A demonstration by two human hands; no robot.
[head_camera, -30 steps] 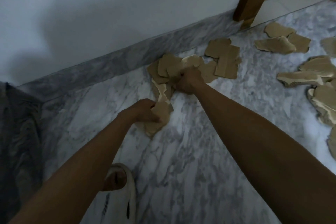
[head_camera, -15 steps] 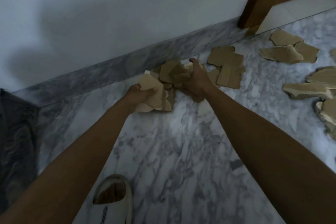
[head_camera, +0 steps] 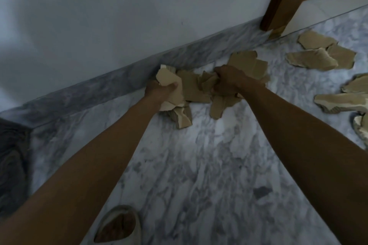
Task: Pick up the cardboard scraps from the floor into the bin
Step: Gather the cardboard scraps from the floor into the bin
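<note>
Torn brown cardboard scraps lie on the grey marble floor point(head_camera: 199, 165) beside the wall. My left hand point(head_camera: 159, 92) is closed around a bunch of scraps point(head_camera: 169, 80), with more pieces hanging below it point(head_camera: 182, 118). My right hand point(head_camera: 229, 81) grips another bunch of scraps point(head_camera: 207, 83), and a strip point(head_camera: 217, 108) dangles under it. Between the two hands a flat piece point(head_camera: 192, 89) rests on the floor. A larger piece point(head_camera: 247, 61) lies just behind my right hand. No bin is in view.
Several more scraps point(head_camera: 314, 57) are spread over the floor at the right, some point(head_camera: 342, 101) near the frame's edge. A wooden door frame point(head_camera: 278, 6) stands at the top right. The marble skirting point(head_camera: 99, 89) runs along the wall. My slippered foot point(head_camera: 117, 226) is at the bottom.
Both hands have gathered scraps off the floor and closed on them, lifting the bunches a little. The left hand moved toward the wall, and my view shifted slightly left.
</note>
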